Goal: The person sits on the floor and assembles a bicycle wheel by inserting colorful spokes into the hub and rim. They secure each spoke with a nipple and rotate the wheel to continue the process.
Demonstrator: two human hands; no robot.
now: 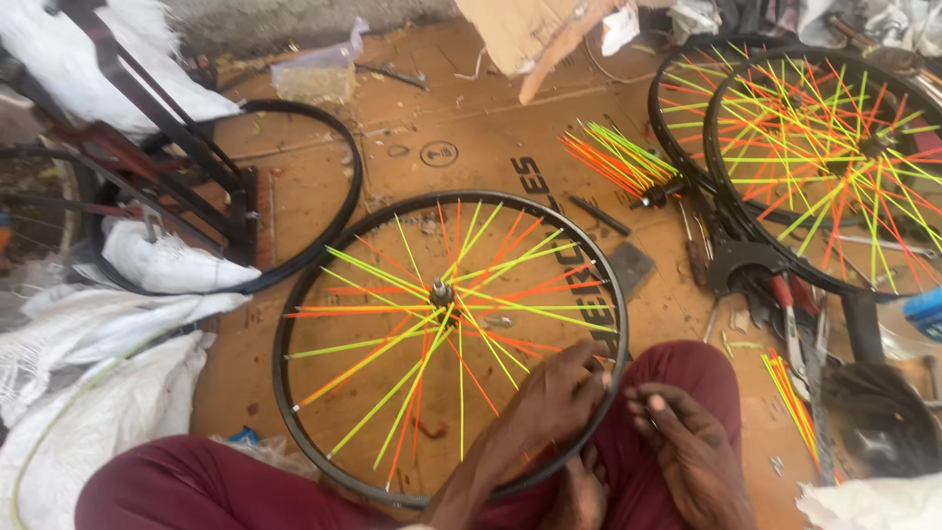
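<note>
A black bicycle wheel (294, 324) with neon yellow and orange spokes lies flat on cardboard in front of me, its hub (441, 291) at the centre. My left hand (557, 393) reaches across from below and rests on the near right part of the rim, with its fingers curled at the rim where the spokes end. My bare feet (687, 447) lie just right of that hand, under the rim's edge. My right hand is out of sight.
Two more spoked wheels (834, 147) lie stacked at the upper right. A bundle of loose orange and green spokes (618, 157) is beside them. A bare black rim (348, 186) and a dark metal frame (167, 137) are at the left, with white sacks (108, 393). Pliers and small tools (785, 304) lie at the right.
</note>
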